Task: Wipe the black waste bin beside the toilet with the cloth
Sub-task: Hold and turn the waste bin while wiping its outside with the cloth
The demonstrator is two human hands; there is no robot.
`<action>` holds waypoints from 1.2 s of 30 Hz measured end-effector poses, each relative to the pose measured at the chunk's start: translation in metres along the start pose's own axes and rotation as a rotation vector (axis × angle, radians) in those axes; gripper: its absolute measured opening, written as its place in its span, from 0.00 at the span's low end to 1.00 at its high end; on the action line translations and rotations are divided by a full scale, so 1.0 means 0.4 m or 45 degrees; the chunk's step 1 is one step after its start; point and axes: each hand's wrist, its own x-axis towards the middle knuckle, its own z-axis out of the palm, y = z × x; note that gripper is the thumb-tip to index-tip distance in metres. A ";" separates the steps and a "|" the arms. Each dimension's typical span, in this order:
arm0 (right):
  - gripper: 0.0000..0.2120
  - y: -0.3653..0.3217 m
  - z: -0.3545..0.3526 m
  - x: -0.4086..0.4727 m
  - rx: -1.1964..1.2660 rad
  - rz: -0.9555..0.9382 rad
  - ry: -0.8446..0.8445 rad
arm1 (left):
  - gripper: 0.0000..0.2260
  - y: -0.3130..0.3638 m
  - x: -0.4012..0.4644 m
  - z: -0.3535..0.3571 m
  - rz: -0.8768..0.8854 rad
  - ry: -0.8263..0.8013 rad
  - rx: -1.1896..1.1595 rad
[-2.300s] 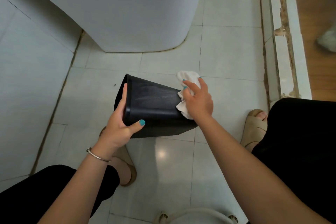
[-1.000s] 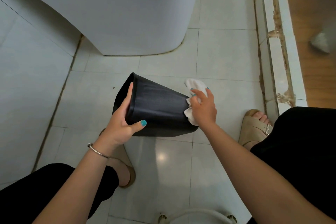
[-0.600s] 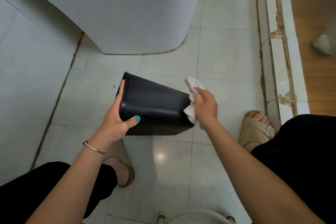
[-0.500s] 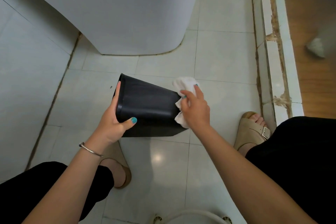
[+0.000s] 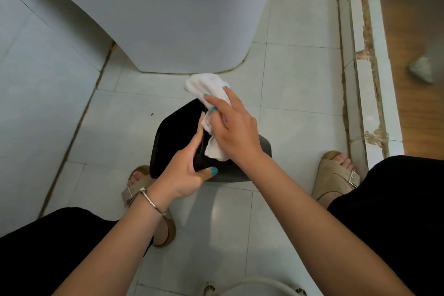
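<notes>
The black waste bin [image 5: 175, 134] stands nearly upright on the tiled floor between my feet, its dark opening facing up toward the camera. My left hand [image 5: 185, 168] grips its near rim, fingers inside and thumb on the outer wall. My right hand [image 5: 233, 127] holds the crumpled white cloth [image 5: 209, 86] over the bin's right rim; one end of the cloth sticks out past my fingers, the other hangs down below my palm. Much of the bin's right side is hidden by my hands.
The white toilet base [image 5: 180, 19] rises just behind the bin. A grey tiled wall [image 5: 36, 79] runs along the left. A raised, chipped threshold [image 5: 367, 79] borders the right, with a wooden floor beyond. My sandalled feet [image 5: 336, 175] flank the bin.
The bin has swung from lying tilted on its side to nearly upright with its opening up. My right hand with the cloth has moved from the bin's base to its rim.
</notes>
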 end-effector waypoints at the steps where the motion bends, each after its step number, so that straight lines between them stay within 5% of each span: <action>1: 0.19 -0.009 0.000 0.005 0.035 -0.025 -0.003 | 0.45 0.000 -0.002 0.003 -0.010 0.010 -0.002; 17: 0.16 0.278 0.024 -0.012 0.149 0.613 -0.036 | 0.47 0.004 -0.040 -0.018 -0.054 0.017 0.026; 36: 0.16 0.197 0.078 -0.121 0.181 0.887 0.480 | 0.47 0.015 -0.017 -0.019 -0.062 0.141 -0.045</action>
